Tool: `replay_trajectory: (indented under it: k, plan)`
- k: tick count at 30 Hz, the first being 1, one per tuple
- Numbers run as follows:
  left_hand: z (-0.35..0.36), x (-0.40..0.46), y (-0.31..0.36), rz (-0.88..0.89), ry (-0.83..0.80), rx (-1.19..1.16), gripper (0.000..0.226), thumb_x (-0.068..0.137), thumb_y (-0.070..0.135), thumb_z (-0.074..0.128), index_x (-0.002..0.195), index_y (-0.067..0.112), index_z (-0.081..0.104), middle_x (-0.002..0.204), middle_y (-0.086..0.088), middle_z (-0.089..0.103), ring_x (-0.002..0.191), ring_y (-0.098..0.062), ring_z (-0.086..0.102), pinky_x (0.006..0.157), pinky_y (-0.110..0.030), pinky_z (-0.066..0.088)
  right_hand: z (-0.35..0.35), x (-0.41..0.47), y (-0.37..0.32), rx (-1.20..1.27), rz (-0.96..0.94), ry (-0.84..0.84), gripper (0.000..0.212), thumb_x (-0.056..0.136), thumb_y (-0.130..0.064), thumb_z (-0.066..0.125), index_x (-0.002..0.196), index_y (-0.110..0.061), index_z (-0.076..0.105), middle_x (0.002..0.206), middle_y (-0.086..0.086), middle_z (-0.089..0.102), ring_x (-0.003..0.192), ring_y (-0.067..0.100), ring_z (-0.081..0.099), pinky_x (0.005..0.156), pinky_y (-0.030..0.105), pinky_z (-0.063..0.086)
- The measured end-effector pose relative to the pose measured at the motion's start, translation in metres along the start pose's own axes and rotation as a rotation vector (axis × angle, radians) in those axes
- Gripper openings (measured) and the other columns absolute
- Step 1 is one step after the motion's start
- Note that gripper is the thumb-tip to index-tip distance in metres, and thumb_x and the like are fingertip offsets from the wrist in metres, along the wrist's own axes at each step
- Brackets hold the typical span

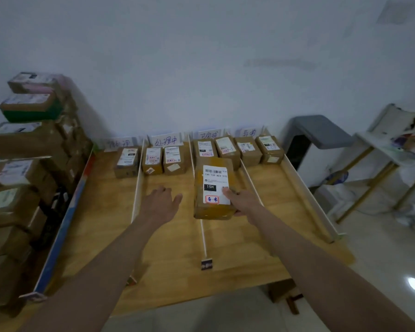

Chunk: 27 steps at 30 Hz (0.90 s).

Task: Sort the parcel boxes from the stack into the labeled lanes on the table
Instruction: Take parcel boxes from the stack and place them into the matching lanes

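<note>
Now, right hand: your right hand [240, 202] gripped the held parcel box [213, 188] at its near right corner, thumb [229, 194] lying on the white shipping label [215, 184] and the other fingers curled underneath, out of sight.
Left hand: your left hand [161, 200] hovered palm down over the second lane, fingers relaxed and slightly spread, holding nothing and apart from the box.
Held box: it sat raised above the table [225, 248], over the white divider [203, 236] between the second and third lanes, long side pointing away from you, label up with a red stamp near your thumb.
Lanes: four lanes ran back to handwritten signs at the wall.
Far-left lane: one box [127, 162].
Second lane: two boxes [164, 160] side by side.
Third lane: two boxes [216, 149], partly hidden behind the held one.
Far-right lane: two boxes [259, 149].
Stack: the stack of parcels [27, 149] stood left of the table, against the wall.
</note>
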<state>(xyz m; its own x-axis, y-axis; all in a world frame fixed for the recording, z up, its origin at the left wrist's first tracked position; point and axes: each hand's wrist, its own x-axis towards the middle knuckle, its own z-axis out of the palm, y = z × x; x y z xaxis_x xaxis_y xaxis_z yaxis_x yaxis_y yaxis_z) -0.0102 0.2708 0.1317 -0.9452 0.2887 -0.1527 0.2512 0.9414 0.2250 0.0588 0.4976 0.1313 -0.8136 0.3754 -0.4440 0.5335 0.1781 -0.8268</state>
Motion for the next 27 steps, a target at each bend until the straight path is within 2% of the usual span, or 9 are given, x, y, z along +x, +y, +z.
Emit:
replay_trajectory:
  k: [6, 10, 13, 15, 21, 24, 27]
  plan:
    - [0.007, 0.039, 0.041, 0.149, 0.037, 0.15, 0.056, 0.102, 0.05, 0.031, 0.14, 0.012, 0.047, 0.141, -0.007, 0.05, 0.127, -0.026, 0.049, 0.104, -0.039, 0.038, -0.047, 0.022, 0.008, -0.046, 0.052, 0.191, 0.053, 0.095, -0.05, 0.055, 0.122, -0.006, 0.064, 0.116, 0.01, 0.067, 0.104, 0.027, 0.064, 0.075, 0.036, 0.056]
    - [0.008, 0.066, 0.077, 0.259, 0.048, 0.121, 0.054, 0.102, 0.047, 0.032, 0.142, 0.012, 0.042, 0.142, -0.008, 0.048, 0.129, -0.026, 0.046, 0.107, -0.039, 0.037, -0.08, 0.034, 0.011, -0.02, 0.077, 0.303, 0.042, 0.096, -0.045, 0.056, 0.111, -0.008, 0.065, 0.109, 0.009, 0.07, 0.097, 0.024, 0.066, 0.081, 0.037, 0.057]
    - [0.015, 0.084, 0.102, 0.309, 0.031, 0.114, 0.055, 0.102, 0.047, 0.031, 0.142, 0.011, 0.041, 0.143, -0.008, 0.046, 0.13, -0.026, 0.045, 0.11, -0.038, 0.035, -0.102, 0.042, 0.023, 0.009, 0.104, 0.365, 0.038, 0.096, -0.043, 0.056, 0.106, -0.007, 0.065, 0.105, 0.008, 0.071, 0.092, 0.022, 0.066, 0.074, 0.033, 0.055]
    - [0.021, 0.094, 0.118, 0.334, 0.012, 0.123, 0.057, 0.102, 0.048, 0.03, 0.144, 0.011, 0.04, 0.144, -0.008, 0.045, 0.131, -0.026, 0.044, 0.111, -0.038, 0.034, -0.116, 0.049, 0.031, 0.027, 0.121, 0.383, 0.035, 0.097, -0.042, 0.056, 0.106, -0.009, 0.065, 0.104, 0.007, 0.071, 0.094, 0.021, 0.067, 0.07, 0.027, 0.053]
    - [0.038, 0.129, 0.163, 0.33, -0.003, 0.124, 0.054, 0.101, 0.047, 0.033, 0.14, 0.011, 0.043, 0.142, -0.009, 0.048, 0.129, -0.026, 0.046, 0.109, -0.039, 0.036, -0.164, 0.089, 0.047, -0.003, 0.15, 0.412, 0.037, 0.097, -0.043, 0.055, 0.112, -0.01, 0.064, 0.107, 0.006, 0.07, 0.1, 0.023, 0.066, 0.087, 0.036, 0.055]
    - [0.054, 0.148, 0.186, 0.308, 0.004, 0.116, 0.054, 0.102, 0.046, 0.033, 0.141, 0.01, 0.043, 0.14, -0.009, 0.049, 0.127, -0.026, 0.048, 0.106, -0.038, 0.037, -0.189, 0.119, 0.054, -0.04, 0.136, 0.374, 0.039, 0.097, -0.042, 0.055, 0.121, -0.011, 0.062, 0.111, 0.005, 0.069, 0.103, 0.023, 0.066, 0.09, 0.038, 0.053]
    - [0.072, 0.167, 0.209, 0.264, -0.004, 0.109, 0.053, 0.101, 0.044, 0.034, 0.14, 0.009, 0.044, 0.138, -0.01, 0.05, 0.125, -0.025, 0.05, 0.105, -0.038, 0.038, -0.21, 0.158, 0.062, -0.08, 0.119, 0.312, 0.042, 0.097, -0.043, 0.055, 0.122, -0.01, 0.062, 0.112, 0.006, 0.069, 0.1, 0.022, 0.066, 0.089, 0.038, 0.054]
